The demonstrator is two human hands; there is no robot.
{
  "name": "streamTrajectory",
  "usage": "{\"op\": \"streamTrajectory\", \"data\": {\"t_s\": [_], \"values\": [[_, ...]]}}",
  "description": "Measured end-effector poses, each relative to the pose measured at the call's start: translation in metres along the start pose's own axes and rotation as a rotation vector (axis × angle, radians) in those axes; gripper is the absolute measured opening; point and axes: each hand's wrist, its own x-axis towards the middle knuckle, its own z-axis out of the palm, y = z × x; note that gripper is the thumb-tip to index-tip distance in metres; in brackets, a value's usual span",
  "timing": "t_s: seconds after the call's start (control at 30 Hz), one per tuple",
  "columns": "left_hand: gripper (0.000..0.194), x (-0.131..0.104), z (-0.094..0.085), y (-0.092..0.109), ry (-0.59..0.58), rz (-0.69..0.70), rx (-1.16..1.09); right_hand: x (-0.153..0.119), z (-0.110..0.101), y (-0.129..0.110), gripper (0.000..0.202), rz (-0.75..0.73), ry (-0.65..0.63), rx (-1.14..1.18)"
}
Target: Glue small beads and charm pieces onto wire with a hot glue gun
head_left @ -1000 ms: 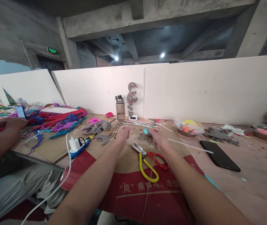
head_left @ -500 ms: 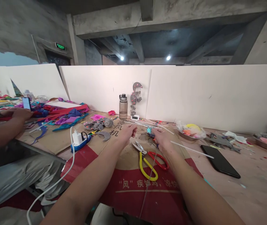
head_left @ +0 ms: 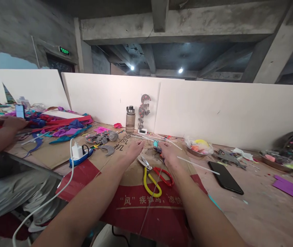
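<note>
My left hand (head_left: pixel 134 149) and my right hand (head_left: pixel 168 155) reach out side by side over a brown and red cardboard sheet (head_left: pixel 125 206). The right hand's fingertips pinch a small teal piece (head_left: pixel 156 144) above a patch of small grey bits. The left hand's fingers are curled close beside it; whether they grip anything is hidden. A thin thread (head_left: pixel 148 202) runs from the right hand back toward me. Scissors with one yellow and one red handle (head_left: pixel 153 175) lie shut on the cardboard just below both hands.
A black phone (head_left: pixel 225 177) lies to the right, with a bowl of coloured scraps (head_left: pixel 198 146) behind it. A water bottle (head_left: pixel 130 119) and a grey hanging ornament (head_left: pixel 143 107) stand against the white foam wall. A blue power strip (head_left: pixel 80 155) sits left. A co-worker's hand (head_left: pixel 7 123) rests far left.
My view has shifted a little right and up. Both hands stay close together at the teal piece; the left hand's fingers have moved nearer the right hand.
</note>
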Motion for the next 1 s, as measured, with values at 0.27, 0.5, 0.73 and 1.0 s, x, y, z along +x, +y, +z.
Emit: {"op": "streamTrajectory", "data": {"t_s": [0.27,0.5,0.73,1.0], "values": [[0.021,-0.005,0.002,0.007,-0.041,0.017,0.097,-0.006,0.004,-0.004,0.019,-0.008,-0.012,-0.083],[0.020,-0.005,-0.003,0.009,-0.001,0.037,0.124,-0.003,0.006,0.001,0.017,-0.046,-0.022,-0.132],[0.044,-0.012,-0.002,0.017,-0.059,0.051,0.122,-0.004,0.006,0.002,0.018,-0.069,-0.057,-0.182],[0.024,-0.007,0.001,0.013,0.078,0.040,-0.022,-0.004,0.006,0.005,0.019,-0.065,-0.054,-0.219]]}}
